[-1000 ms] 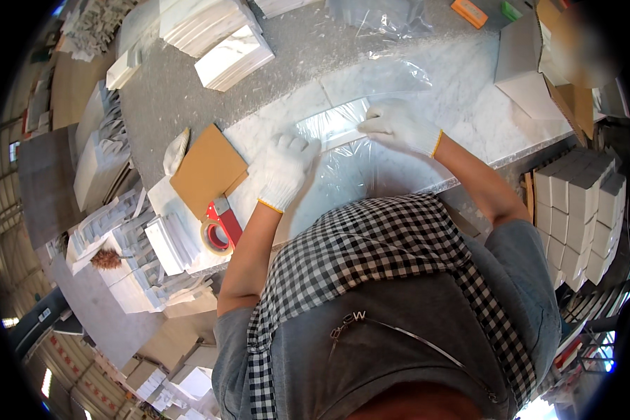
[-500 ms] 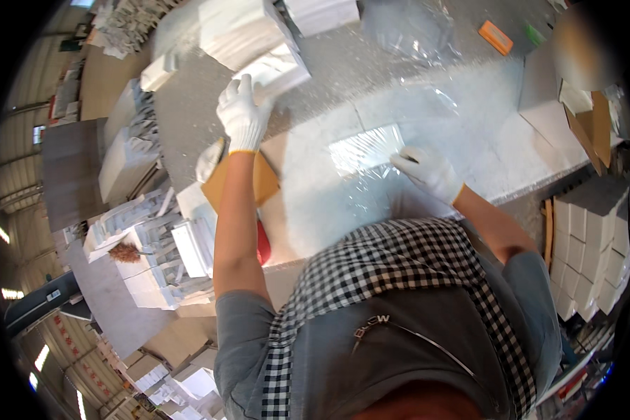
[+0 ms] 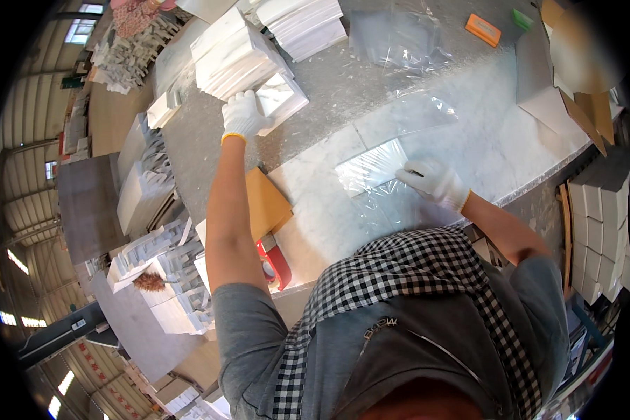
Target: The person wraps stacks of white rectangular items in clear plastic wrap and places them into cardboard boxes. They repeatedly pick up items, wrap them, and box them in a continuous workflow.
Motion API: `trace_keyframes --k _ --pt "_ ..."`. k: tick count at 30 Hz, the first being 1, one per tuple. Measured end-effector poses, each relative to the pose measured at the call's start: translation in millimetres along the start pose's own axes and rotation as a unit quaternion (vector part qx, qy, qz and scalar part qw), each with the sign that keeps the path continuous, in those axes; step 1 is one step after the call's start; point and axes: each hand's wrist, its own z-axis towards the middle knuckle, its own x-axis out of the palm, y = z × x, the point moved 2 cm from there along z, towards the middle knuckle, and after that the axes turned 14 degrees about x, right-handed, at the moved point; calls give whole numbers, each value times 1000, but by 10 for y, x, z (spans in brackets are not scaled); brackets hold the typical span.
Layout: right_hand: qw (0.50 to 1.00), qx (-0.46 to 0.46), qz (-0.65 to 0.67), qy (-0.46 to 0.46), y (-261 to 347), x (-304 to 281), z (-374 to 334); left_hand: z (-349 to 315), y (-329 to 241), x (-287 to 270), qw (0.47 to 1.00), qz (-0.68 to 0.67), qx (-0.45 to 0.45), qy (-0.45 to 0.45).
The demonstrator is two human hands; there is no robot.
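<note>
My left hand (image 3: 243, 117), in a white knit glove, is closed on the near left end of a white tile (image 3: 281, 98) with grey veining. That tile lies against the foot of a tall stack of similar tiles (image 3: 231, 56). My right hand (image 3: 435, 184), gloved too, has its fingers pinched at the right end of a flat piece in shiny clear plastic wrap (image 3: 372, 166). A short dark mark shows between its thumb and fingers; I cannot tell whether it is a small object or a gap. Loose film spreads below the wrapped piece.
Another tile stack (image 3: 301, 28) and a pile of clear bags (image 3: 399, 38) stand at the back. An orange block (image 3: 483, 30) lies far right, near an open carton (image 3: 549, 98). Brown cardboard (image 3: 264, 203) and a red tape dispenser (image 3: 276, 266) sit by my left arm.
My left hand has come down from above the tile, and its fingers have closed at the tile's edge. My right hand remains at the end of the wrapped piece.
</note>
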Motion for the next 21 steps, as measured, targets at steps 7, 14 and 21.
trace_keyframes --k 7,14,21 --pt "999 -18 -9 -36 -61 84 -47 -71 -26 -102 996 -85 20 -18" --pt "1000 7 -17 -19 -13 -3 -105 -692 -1409 -287 987 -99 108 -59" --pt "998 36 -39 18 72 -67 -230 -1075 -2246 -182 975 -150 156 38"
